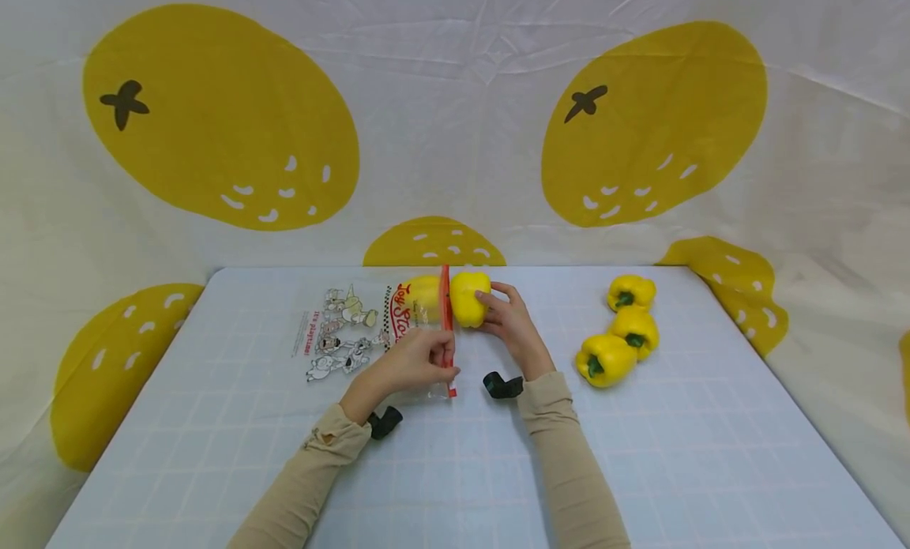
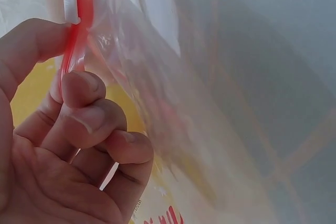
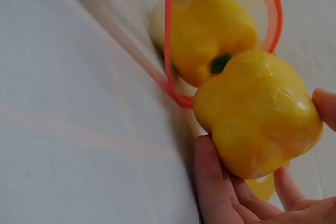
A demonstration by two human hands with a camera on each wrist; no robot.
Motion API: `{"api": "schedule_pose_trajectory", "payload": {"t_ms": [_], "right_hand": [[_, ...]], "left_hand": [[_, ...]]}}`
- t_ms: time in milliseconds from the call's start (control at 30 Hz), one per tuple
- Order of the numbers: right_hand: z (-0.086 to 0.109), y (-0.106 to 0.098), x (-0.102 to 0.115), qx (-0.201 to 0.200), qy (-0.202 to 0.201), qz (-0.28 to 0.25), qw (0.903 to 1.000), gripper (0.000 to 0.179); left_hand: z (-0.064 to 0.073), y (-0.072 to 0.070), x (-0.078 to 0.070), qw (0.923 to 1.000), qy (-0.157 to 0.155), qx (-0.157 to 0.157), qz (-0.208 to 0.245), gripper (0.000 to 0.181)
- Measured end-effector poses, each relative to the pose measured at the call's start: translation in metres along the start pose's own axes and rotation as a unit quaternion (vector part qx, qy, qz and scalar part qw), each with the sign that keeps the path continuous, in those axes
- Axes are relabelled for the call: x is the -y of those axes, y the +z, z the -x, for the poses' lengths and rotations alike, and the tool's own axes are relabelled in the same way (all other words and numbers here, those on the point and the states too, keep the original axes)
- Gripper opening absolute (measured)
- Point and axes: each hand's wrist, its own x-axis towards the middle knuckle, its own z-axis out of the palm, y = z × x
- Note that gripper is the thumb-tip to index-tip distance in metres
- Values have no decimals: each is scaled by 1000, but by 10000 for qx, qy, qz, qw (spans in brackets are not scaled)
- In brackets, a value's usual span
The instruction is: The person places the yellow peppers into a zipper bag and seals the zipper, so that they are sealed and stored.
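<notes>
Left hand: pinching the red zip strip between thumb and curled fingers, toward the near end of the mouth.
Right hand: grasping a yellow pepper between thumb and fingers, from the right.
Yellow pepper: right at the mouth of the clear bag, just right of the strip and not yet inside.
Clear bag: lying on the bench to the left, open toward the right, with a first pepper just past the strip.
Loading: best done by drawing the near lip well away from the far one, nudging the first pepper deeper left, and releasing only beyond the strip (easy to snag knuckles or a lobe there).
Lettering: "Toy Sto" in large red script near the mouth (cut off there, at a guess "Toy Story"); "It's playtime!" in red farther left; smaller lines, too tiny to read.
Artwork: cartoon figures, mostly outlined, between those two wordings.
Loose peppers: three, well apart to the right, clustered on the bench with green stems showing.
</notes>
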Motion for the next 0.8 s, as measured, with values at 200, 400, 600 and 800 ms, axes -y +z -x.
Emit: {"api": "schedule_pose_trajectory", "payload": {"t_ms": [200,400,600,800], "right_hand": [[2,3,0,112,-17,26,9999,64],[2,7,-1,158,-12,120,9998,61],[3,11,-2,199,-79,292,9993,60],[7,18,-1,224,-277,510,9981,60]], "left_hand": [[0,0,-1,9998,77,-92,-129,23],[0,0,-2,9998,96,-154,-39,23],[1,-1,-3,9997,90,-228,-10,23],[1,0,-1,9996,185,-198,-69,24]]}}
